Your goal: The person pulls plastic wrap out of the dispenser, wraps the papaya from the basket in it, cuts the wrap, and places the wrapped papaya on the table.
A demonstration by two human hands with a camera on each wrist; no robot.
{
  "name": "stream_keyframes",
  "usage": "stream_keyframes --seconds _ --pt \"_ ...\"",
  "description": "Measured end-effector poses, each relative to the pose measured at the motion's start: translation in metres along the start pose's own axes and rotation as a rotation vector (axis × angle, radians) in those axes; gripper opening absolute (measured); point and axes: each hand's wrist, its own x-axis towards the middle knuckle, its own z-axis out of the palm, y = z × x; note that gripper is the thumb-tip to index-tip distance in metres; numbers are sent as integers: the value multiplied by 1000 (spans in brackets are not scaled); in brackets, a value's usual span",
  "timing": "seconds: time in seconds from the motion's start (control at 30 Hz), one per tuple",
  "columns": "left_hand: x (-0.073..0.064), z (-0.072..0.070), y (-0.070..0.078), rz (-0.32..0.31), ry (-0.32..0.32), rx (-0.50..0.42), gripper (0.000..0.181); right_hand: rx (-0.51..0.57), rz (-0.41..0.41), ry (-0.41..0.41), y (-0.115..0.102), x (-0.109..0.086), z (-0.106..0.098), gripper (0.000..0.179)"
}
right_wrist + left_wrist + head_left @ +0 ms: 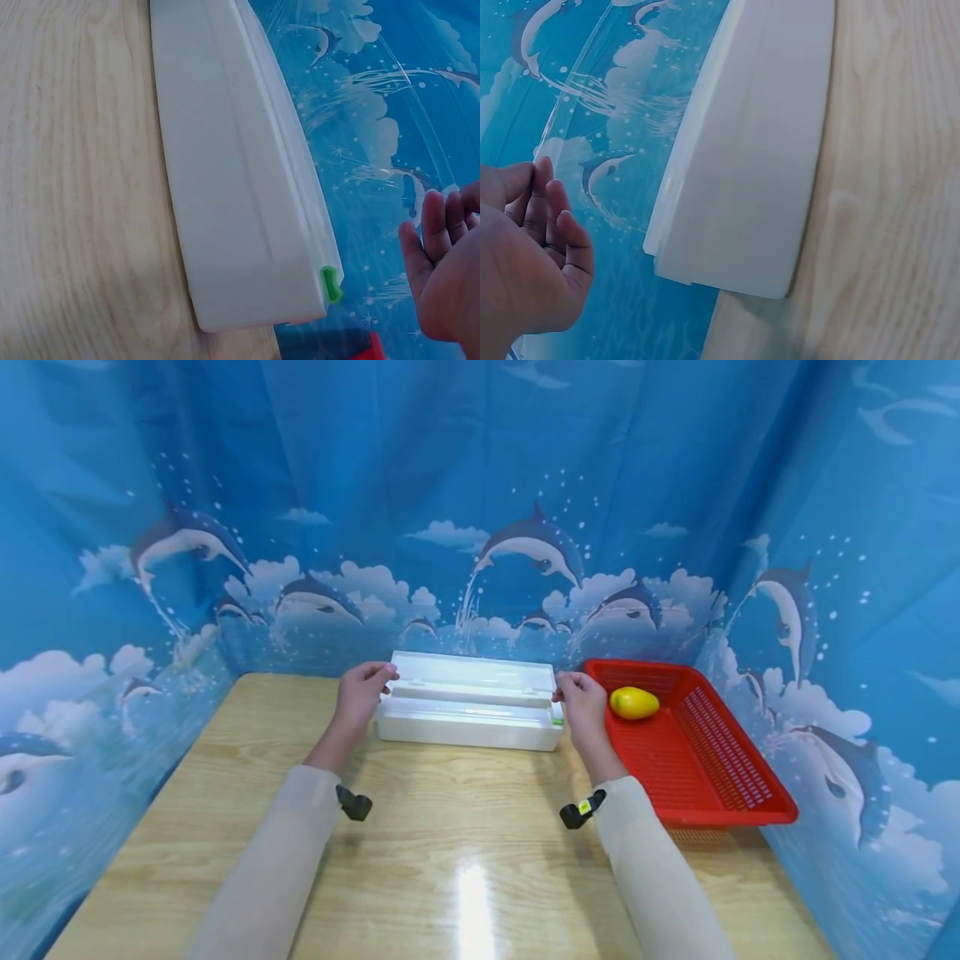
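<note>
A long white cling film dispenser [468,732] lies across the far part of the table with its lid [472,672] raised. A small green slide cutter [331,284] sits at its right end. My left hand [360,693] is at the dispenser's left end and pinches a corner of clear cling film [557,112] between thumb and fingertips. At the other end, my right hand [583,700] pinches the film's opposite corner. Between both hands the film's edge stretches as a thin shiny line, with the dolphin curtain showing through it.
On the right stands a red plastic basket [750,814] with slotted sides, holding a yellow mango-like fruit [634,702]. Behind the wooden table [420,827] hangs a blue dolphin-print curtain [420,460], which also runs along both sides.
</note>
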Motion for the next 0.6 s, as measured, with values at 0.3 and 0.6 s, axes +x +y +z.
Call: stream_keyframes --seconds 0.3,0.6 --pt "8 1 16 11 24 -30 36 24 -21 7 -13 3 -1 33" --pt "13 1 32 48 35 -59 37 -12 -20 34 -28 5 -2 24"
